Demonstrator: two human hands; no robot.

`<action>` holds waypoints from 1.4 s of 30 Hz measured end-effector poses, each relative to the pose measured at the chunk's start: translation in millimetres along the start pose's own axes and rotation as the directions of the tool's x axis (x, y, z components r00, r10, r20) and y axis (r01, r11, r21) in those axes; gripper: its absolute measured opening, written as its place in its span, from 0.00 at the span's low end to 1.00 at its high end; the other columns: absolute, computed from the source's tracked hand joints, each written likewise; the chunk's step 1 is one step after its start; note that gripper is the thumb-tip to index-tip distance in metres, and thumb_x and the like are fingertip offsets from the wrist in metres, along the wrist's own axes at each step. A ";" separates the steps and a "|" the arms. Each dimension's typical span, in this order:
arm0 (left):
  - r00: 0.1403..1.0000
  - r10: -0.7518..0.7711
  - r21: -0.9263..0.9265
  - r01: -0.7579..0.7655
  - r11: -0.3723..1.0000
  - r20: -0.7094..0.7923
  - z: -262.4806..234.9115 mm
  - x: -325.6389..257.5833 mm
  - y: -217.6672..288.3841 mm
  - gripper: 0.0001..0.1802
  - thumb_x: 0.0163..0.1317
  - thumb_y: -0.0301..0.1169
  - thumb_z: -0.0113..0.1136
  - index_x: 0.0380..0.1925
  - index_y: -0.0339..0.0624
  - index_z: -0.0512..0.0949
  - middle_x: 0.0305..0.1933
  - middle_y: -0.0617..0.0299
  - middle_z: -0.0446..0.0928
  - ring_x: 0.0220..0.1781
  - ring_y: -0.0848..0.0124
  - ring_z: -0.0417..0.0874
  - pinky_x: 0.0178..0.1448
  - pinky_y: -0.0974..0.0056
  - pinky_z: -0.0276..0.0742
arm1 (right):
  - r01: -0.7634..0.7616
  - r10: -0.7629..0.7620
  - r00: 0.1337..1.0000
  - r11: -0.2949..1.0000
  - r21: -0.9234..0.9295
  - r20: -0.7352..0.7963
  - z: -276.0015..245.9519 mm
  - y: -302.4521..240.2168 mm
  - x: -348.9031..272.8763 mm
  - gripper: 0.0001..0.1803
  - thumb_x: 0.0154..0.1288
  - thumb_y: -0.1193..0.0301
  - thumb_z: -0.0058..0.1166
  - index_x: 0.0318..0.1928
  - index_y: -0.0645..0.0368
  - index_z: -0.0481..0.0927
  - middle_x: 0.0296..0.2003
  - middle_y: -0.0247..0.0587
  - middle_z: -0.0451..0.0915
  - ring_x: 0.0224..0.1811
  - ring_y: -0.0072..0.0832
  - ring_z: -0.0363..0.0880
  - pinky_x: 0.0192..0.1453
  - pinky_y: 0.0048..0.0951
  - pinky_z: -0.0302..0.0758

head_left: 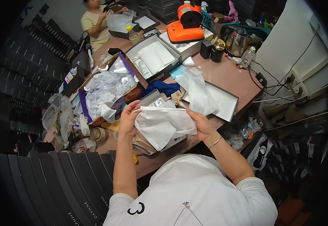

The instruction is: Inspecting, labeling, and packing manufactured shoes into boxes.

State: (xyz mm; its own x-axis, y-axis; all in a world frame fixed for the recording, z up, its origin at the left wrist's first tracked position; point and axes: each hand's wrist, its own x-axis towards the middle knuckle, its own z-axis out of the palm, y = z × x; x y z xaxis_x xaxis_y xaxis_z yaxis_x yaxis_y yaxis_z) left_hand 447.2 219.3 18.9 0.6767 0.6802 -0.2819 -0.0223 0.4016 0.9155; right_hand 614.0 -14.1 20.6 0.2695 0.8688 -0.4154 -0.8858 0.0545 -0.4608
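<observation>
My left hand (pixel 127 118) and my right hand (pixel 201 126) hold a thin white cloth (pixel 166 126) by its upper corners. Its top edge is stretched between them, and the lower part droops in folds over the front of the table. Both hands are closed, thumbs pressing on the fabric. Partly hidden beneath the cloth sits an open grey box (pixel 151 98) with white wrapping and a small silvery packet inside. Beige shoes (pixel 144 145) seem to lie by the box's near left side. A second white cloth (pixel 198 90) drapes over a white-lined box lid (pixel 224 101) to the right.
Crumpled white paper fills a purple-edged box (pixel 82 98) on the left. An orange machine (pixel 186 28) and a kettle (pixel 237 39) stand at the back. Dark boxes (pixel 58 188) are stacked at lower left. Cables (pixel 290 77) hang at right. Across the table another person (pixel 96 26) handles white material.
</observation>
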 end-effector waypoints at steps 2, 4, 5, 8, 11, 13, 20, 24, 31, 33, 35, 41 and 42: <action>0.994 0.104 0.358 -0.105 0.928 0.021 6.5 4.3 -4.2 0.20 0.55 0.18 0.60 0.51 0.38 0.76 0.41 0.64 0.78 0.38 0.78 0.78 0.42 0.75 0.74 | 0.006 -0.006 1.000 0.992 0.124 0.002 -9.8 -10.1 -5.3 0.20 0.72 0.57 0.47 0.49 0.64 0.76 0.42 0.39 0.81 0.42 0.24 0.81 0.47 0.30 0.80; 0.986 0.132 0.631 -0.166 0.758 0.101 15.7 10.9 -11.1 0.19 0.53 0.20 0.62 0.48 0.37 0.78 0.38 0.66 0.78 0.34 0.79 0.75 0.37 0.75 0.71 | -0.005 -0.006 0.998 0.979 0.204 0.055 -46.4 -11.9 -3.7 0.20 0.71 0.57 0.48 0.47 0.64 0.76 0.40 0.40 0.82 0.40 0.25 0.82 0.43 0.29 0.81; 0.979 0.147 0.665 -0.205 0.718 0.143 18.9 13.4 -15.7 0.20 0.53 0.19 0.62 0.48 0.36 0.78 0.38 0.66 0.78 0.34 0.79 0.75 0.37 0.74 0.71 | -0.031 0.001 0.992 0.972 0.232 0.127 -57.4 -16.7 -11.1 0.20 0.71 0.57 0.49 0.47 0.63 0.76 0.39 0.38 0.81 0.37 0.23 0.81 0.37 0.27 0.79; 0.942 0.161 0.713 -0.328 0.620 0.294 34.9 18.2 -25.1 0.23 0.49 0.18 0.62 0.50 0.35 0.77 0.38 0.64 0.79 0.34 0.77 0.76 0.37 0.71 0.74 | -0.011 -0.009 0.988 0.991 0.130 0.153 -82.4 -26.1 -43.1 0.19 0.71 0.57 0.50 0.46 0.61 0.76 0.35 0.34 0.80 0.29 0.17 0.78 0.24 0.22 0.74; 0.899 -0.157 0.600 -0.136 0.788 0.410 45.3 1.2 -19.0 0.29 0.51 0.26 0.68 0.56 0.38 0.74 0.45 0.60 0.76 0.42 0.74 0.76 0.44 0.68 0.76 | -0.054 0.053 0.999 0.909 -0.412 -0.013 -106.9 -36.5 -106.0 0.15 0.70 0.60 0.52 0.46 0.59 0.78 0.30 0.28 0.78 0.25 0.12 0.72 0.18 0.20 0.66; 0.863 -0.251 0.559 -0.043 0.828 0.439 51.9 -8.7 -29.1 0.30 0.53 0.30 0.69 0.58 0.39 0.72 0.46 0.60 0.76 0.43 0.74 0.76 0.46 0.69 0.74 | -0.332 0.283 0.942 0.727 -0.601 -0.178 -198.7 -15.2 -135.9 0.12 0.69 0.62 0.52 0.45 0.55 0.80 0.29 0.27 0.76 0.24 0.13 0.69 0.21 0.20 0.66; 0.881 -0.345 0.551 0.122 0.826 0.323 75.8 -23.2 -69.8 0.22 0.62 0.30 0.61 0.56 0.37 0.73 0.45 0.61 0.76 0.40 0.75 0.78 0.43 0.70 0.75 | 0.002 -0.123 0.548 0.989 -0.146 -0.828 -401.2 -24.0 -215.2 0.13 0.71 0.64 0.45 0.50 0.57 0.73 0.35 0.36 0.77 0.32 0.30 0.78 0.31 0.35 0.80; 0.907 -0.316 0.637 0.071 0.768 0.280 118.8 -19.3 -70.4 0.21 0.62 0.30 0.62 0.55 0.37 0.74 0.44 0.63 0.77 0.40 0.76 0.77 0.43 0.70 0.75 | 0.106 -0.316 0.305 0.949 -0.297 -0.899 -455.3 -49.0 -164.0 0.18 0.72 0.63 0.43 0.57 0.57 0.68 0.47 0.40 0.75 0.45 0.37 0.78 0.44 0.44 0.80; 0.945 0.006 0.802 -0.282 0.527 0.328 152.5 -1.2 -111.9 0.27 0.58 0.32 0.65 0.56 0.36 0.72 0.47 0.52 0.77 0.43 0.66 0.79 0.46 0.65 0.76 | -0.557 -0.632 0.050 0.625 -0.547 -0.773 -455.1 -81.2 -80.9 0.39 0.64 0.59 0.55 0.68 0.66 0.54 0.64 0.57 0.63 0.66 0.48 0.63 0.68 0.39 0.63; 0.957 0.025 0.790 -0.252 0.558 0.288 169.0 30.1 -114.4 0.31 0.58 0.31 0.63 0.60 0.35 0.67 0.47 0.46 0.75 0.42 0.59 0.81 0.48 0.62 0.77 | -0.538 -0.618 0.139 0.609 -0.583 -0.774 -457.6 -88.4 -89.8 0.46 0.61 0.58 0.59 0.71 0.65 0.48 0.68 0.63 0.56 0.71 0.52 0.53 0.72 0.41 0.54; 0.923 0.179 0.750 -0.381 0.541 0.340 174.3 82.2 -133.4 0.34 0.58 0.29 0.62 0.63 0.33 0.62 0.50 0.44 0.74 0.37 0.59 0.81 0.44 0.60 0.78 | -0.584 -0.688 0.176 0.503 -0.637 -0.704 -484.3 -78.2 -105.2 0.45 0.61 0.57 0.58 0.72 0.57 0.48 0.67 0.61 0.58 0.68 0.53 0.59 0.69 0.45 0.59; 0.784 0.432 0.873 -0.488 -0.017 0.446 167.7 234.4 -151.5 0.34 0.56 0.26 0.61 0.63 0.36 0.61 0.58 0.39 0.68 0.37 0.56 0.83 0.42 0.60 0.78 | -0.156 -0.333 0.611 0.839 -0.522 -0.718 -367.8 -50.9 -136.4 0.35 0.66 0.69 0.55 0.70 0.52 0.55 0.50 0.43 0.70 0.43 0.29 0.78 0.40 0.29 0.76; 0.727 0.495 0.871 -0.468 -0.149 0.476 163.5 253.4 -159.2 0.31 0.56 0.27 0.61 0.61 0.36 0.64 0.54 0.41 0.72 0.36 0.61 0.83 0.40 0.64 0.79 | -0.144 -0.312 0.670 0.836 -0.530 -0.674 -349.5 -43.8 -143.4 0.34 0.67 0.70 0.53 0.70 0.52 0.54 0.46 0.39 0.70 0.38 0.26 0.77 0.37 0.26 0.76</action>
State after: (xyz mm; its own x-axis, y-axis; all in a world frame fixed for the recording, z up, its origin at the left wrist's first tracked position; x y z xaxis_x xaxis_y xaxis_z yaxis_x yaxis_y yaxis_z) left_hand 742.6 227.5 -151.4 0.8312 0.4018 0.3842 0.3274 -0.9123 0.2459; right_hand 746.2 -313.1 -173.7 0.7114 0.2333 -0.6629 -0.5788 -0.3404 -0.7410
